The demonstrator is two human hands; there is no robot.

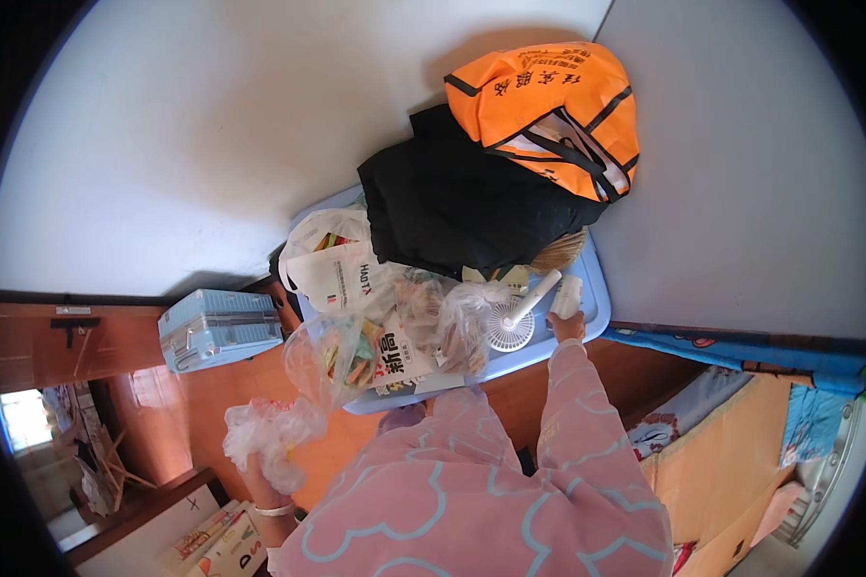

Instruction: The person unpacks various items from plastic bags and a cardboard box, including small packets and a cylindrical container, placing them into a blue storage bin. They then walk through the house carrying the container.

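My right hand [568, 327] grips a small white cylindrical container [568, 297] at the right end of a blue plastic table [597, 292]. Beside it lies a white handheld fan [512, 328] with a round grille. My left hand [265, 482] is raised left of my body, shut on a crumpled clear plastic bag [274, 429]. Clear bags with colourful packets [353, 353], a white printed bag [339, 274] and a knotted clear bag [469, 324] crowd the table's left and middle. Black cloth [469, 202] covers the back, with an orange bag [548, 108] upon its right end.
A light blue suitcase [220, 330] stands on the wooden floor left of the table. Straw bristles [559, 252] stick out under the black cloth. Walls border the table behind and at right. A large cardboard box [722, 447] is at the lower right, a printed box [216, 541] at the lower left.
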